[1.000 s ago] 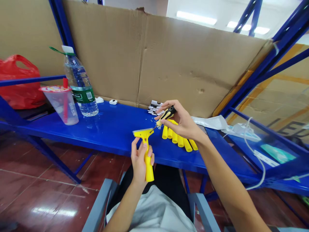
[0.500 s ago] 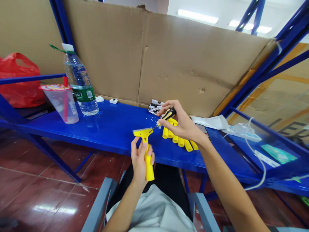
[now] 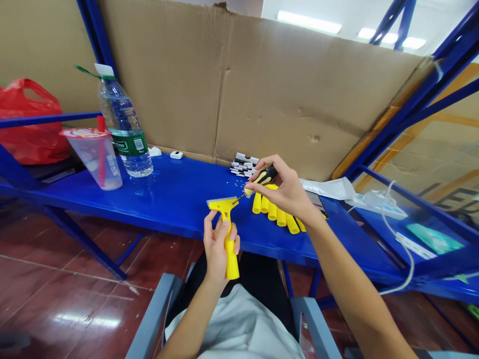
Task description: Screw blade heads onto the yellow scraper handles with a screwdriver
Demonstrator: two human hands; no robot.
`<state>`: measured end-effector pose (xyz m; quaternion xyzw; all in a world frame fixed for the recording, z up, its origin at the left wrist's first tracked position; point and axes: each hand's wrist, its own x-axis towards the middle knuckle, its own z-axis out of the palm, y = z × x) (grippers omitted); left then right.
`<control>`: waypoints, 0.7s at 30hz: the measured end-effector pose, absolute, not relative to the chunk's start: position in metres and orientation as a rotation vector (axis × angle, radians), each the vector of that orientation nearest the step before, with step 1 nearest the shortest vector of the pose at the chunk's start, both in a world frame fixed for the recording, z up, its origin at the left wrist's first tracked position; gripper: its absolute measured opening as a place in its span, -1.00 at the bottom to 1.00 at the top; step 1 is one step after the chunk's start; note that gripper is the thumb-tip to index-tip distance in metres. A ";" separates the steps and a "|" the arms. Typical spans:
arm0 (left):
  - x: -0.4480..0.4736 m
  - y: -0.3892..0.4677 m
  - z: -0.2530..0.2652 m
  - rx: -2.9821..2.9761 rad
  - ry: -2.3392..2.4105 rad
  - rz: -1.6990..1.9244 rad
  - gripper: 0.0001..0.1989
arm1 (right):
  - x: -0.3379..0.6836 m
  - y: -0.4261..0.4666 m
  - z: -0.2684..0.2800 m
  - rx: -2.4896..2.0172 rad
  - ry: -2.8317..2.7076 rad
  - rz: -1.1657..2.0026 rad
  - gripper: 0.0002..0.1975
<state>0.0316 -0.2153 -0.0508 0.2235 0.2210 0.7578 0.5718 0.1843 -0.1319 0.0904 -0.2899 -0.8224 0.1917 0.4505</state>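
My left hand [image 3: 217, 248] is wrapped round the handle of a yellow scraper [image 3: 231, 257], its wide head with a pale blade edge turned up and away from me. In my right hand [image 3: 286, 192] is a screwdriver [image 3: 266, 175] with a black and cream handle, gripped between thumb and fingers. The screwdriver's shaft slants down to the left, and its tip meets the right end of the scraper head. Several yellow scraper handles [image 3: 281, 217] lie in a row on the blue table [image 3: 179, 187], partly under my right hand. Tiny pale pieces [image 3: 239, 185] are scattered behind the tip.
Black-and-white strips [image 3: 243, 164] are stacked against the cardboard wall [image 3: 262, 89]. To the left stand a water bottle [image 3: 130, 134] and a plastic cup with a straw [image 3: 93, 162]. On the right lie a white packet [image 3: 329, 188] and a white cable [image 3: 409, 259].
Fingers of my right hand have shifted slightly on the screwdriver handle. Its tip stays at the scraper head, and my left hand keeps its hold. The camera view has moved a little.
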 end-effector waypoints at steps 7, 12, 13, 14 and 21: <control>0.032 -0.215 -0.051 0.503 0.503 1.795 -0.47 | 0.187 -0.132 0.089 -0.602 -2.080 0.657 -0.53; 0.032 -0.214 -0.052 0.521 0.503 1.786 -0.49 | 0.188 -0.134 0.088 -0.746 -2.033 0.469 -0.52; 0.031 -0.214 -0.052 0.522 0.502 1.790 -0.49 | 0.188 -0.135 0.089 -0.744 -2.041 0.462 -0.52; 0.031 -0.215 -0.052 0.523 0.500 1.794 -0.49 | 0.188 -0.136 0.089 -0.722 -2.056 0.487 -0.52; 0.031 -0.216 -0.051 0.530 0.501 1.787 -0.50 | 0.189 -0.136 0.090 -0.720 -2.071 0.564 -0.51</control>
